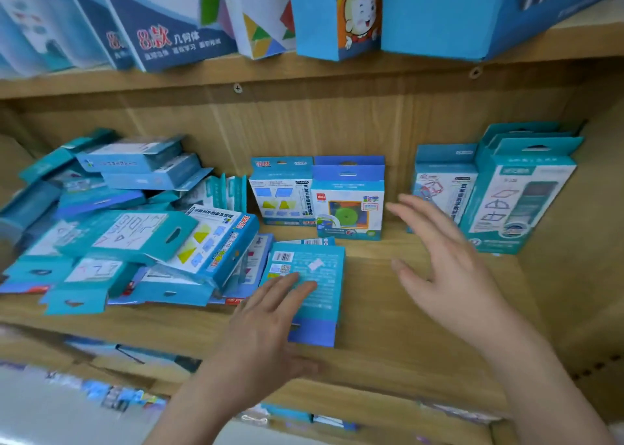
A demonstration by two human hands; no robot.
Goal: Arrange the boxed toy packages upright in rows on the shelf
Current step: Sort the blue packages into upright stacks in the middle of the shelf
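1. The wooden shelf (388, 343) is an open bay with a back panel and a side wall at the right; its boxed toys sit in three groups
2. At the left, a heap of boxes (128, 235) in teal and blue lies flat and criss-crossed, several layers deep, with hang tabs pointing different ways
3. In the middle, against the back panel, a trapezoid box (283, 194) stands upright; touching its right side stands a green-disc box (349, 208), with another blue box upright just behind it
4. At the right, tall boxes (520, 201) stand upright in a short row near the side wall, and a shorter one stands beside them on their left
5. A face-down box (314, 296) lies flat on the board in front of the middle pair, barcode side up, with another box partly under its far edge
6. The left hand (266, 323) rests straight fingers on the back of that box and curls around nothing
7. The right hand (449, 265) is spread wide in the air between the middle and right groups, holding nothing
8. The upper shelf (304, 69) carries large boxes (175, 22) that stand side by side, leaning
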